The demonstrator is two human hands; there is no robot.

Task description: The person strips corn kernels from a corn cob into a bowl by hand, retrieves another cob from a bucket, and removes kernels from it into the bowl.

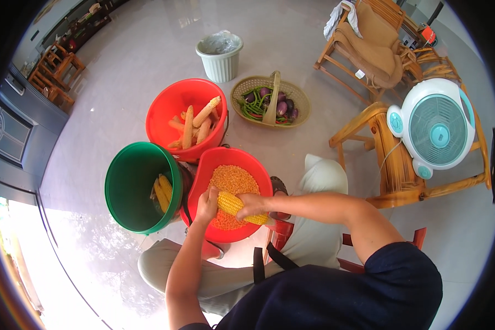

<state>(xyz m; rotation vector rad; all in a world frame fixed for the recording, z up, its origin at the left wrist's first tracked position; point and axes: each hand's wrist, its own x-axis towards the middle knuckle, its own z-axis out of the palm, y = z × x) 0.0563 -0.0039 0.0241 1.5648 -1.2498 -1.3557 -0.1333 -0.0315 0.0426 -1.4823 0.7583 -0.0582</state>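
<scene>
A yellow corn cob [230,203], still mostly covered in kernels, is held at a slant above a red bucket [265,181]. My right hand [251,205] wraps around its middle. At the cob's upper left end is my left hand [207,204], thumb up and fingers curled against the tip. Loose corn kernels [235,178] lie in a thick layer inside the red bucket under both hands. To the left, a green bucket [138,187] has a few yellow cobs [163,193] at its bottom. Behind, another red bucket [165,111] contains several stripped cobs [188,127].
A wicker basket [303,117] of green peppers and small purple vegetables stands beyond the buckets, near a lined pale bin [220,68]. At right, a box fan [439,123] rests on a wooden chair [387,165]. A blanket-draped chair [369,53] is farther back. My knees flank the kernel bucket.
</scene>
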